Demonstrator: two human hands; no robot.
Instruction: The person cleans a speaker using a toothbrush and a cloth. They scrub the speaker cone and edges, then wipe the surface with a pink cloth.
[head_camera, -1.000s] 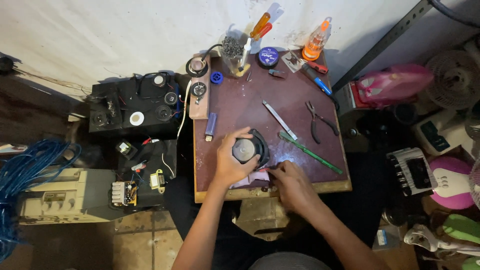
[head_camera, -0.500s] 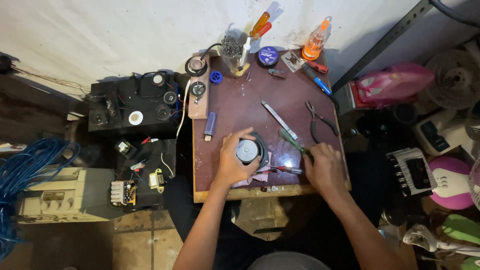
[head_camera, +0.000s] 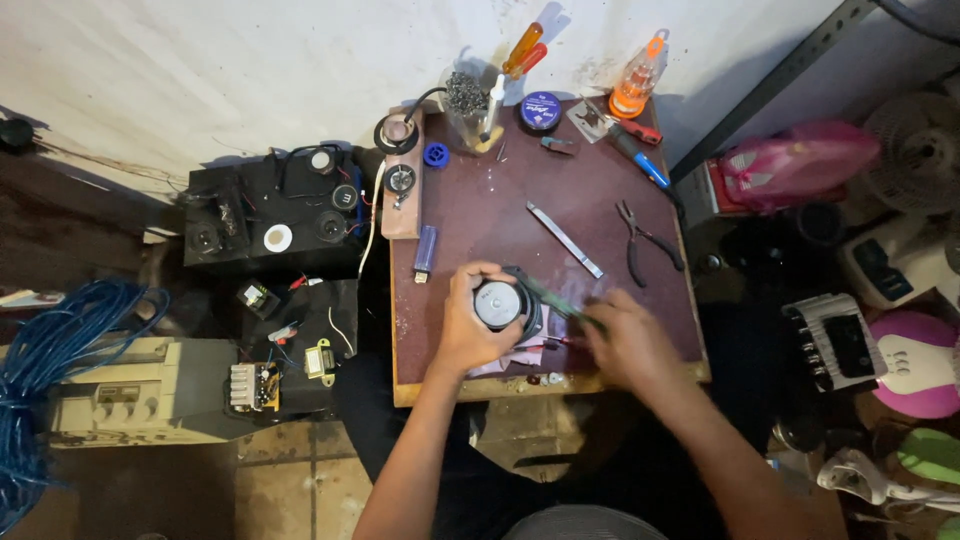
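My left hand (head_camera: 462, 325) grips a small round speaker (head_camera: 497, 304) with a silver magnet, holding it on the front part of the brown table (head_camera: 480, 215). My right hand (head_camera: 628, 342), blurred by motion, is just right of the speaker. It holds a thin green-handled screwdriver (head_camera: 555, 300) whose tip points at the speaker's edge. Scraps of paper and small parts lie under both hands.
Pliers (head_camera: 645, 240), a flat metal strip (head_camera: 565, 240) and a blue lighter (head_camera: 425, 250) lie on the table. At the back stand a cup with screwdrivers (head_camera: 472, 105), a blue tin (head_camera: 540, 110) and an orange bottle (head_camera: 635, 85). A black speaker box (head_camera: 270, 220) sits left, blue cable (head_camera: 50, 340) far left.
My right hand reached right to the green screwdriver lying on the table, took it, and brought it back to the speaker. My left hand kept its hold on the speaker.
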